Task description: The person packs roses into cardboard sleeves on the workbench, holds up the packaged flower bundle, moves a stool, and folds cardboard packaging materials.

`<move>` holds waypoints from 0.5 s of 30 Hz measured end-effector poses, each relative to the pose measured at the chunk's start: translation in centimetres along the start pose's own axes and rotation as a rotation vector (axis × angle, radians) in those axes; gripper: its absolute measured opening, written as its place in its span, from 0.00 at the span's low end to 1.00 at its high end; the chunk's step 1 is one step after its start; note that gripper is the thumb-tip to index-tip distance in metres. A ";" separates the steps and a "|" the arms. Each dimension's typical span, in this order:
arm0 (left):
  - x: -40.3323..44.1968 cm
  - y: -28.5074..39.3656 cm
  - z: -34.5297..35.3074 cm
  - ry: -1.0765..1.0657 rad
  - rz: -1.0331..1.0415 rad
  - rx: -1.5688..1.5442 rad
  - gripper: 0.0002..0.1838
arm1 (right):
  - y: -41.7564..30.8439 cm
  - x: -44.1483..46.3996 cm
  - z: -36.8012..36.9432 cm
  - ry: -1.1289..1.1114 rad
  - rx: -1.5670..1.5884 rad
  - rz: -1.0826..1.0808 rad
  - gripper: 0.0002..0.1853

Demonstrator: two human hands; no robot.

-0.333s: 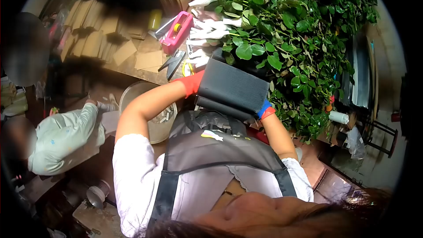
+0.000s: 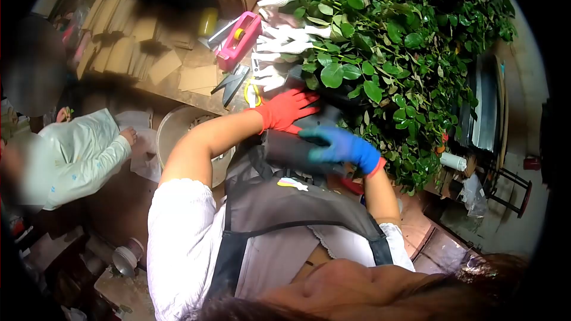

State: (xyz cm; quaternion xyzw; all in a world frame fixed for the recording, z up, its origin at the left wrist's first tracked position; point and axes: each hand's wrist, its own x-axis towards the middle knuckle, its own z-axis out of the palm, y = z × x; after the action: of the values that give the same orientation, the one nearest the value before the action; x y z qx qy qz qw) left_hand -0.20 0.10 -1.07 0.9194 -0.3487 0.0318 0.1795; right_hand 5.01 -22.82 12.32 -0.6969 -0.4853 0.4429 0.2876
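Lying between apron (image 2: 285,207) and leaves (image 2: 386,65), the black sheet (image 2: 285,150) is seemingly steadied by the left hand (image 2: 289,112), its grip spread loose; the right hand's (image 2: 344,146), blurred, cannot be told.

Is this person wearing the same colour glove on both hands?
No, the left hand is gloved in red, while the right hand is gloved mostly in blue.

The head view looks forward and down, from nearby, onto both hands (image 2: 284,112).
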 end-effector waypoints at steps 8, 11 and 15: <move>0.0 -0.5 1.1 0.087 0.008 -0.027 0.47 | 1.3 2.7 6.8 0.364 -0.612 0.031 0.25; 0.1 -1.0 1.7 0.095 0.035 0.060 0.47 | -1.4 4.4 3.1 0.277 -0.098 0.038 0.27; -0.8 -1.4 2.2 0.174 -0.036 -0.182 0.42 | -6.9 15.1 2.0 0.396 -0.270 -0.380 0.24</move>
State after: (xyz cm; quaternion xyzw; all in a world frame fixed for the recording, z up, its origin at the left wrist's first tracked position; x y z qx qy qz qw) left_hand -0.03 0.77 -3.65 0.8993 -0.3166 0.0764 0.2920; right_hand 2.38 -6.26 12.08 -0.6983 -0.5961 0.1679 0.3590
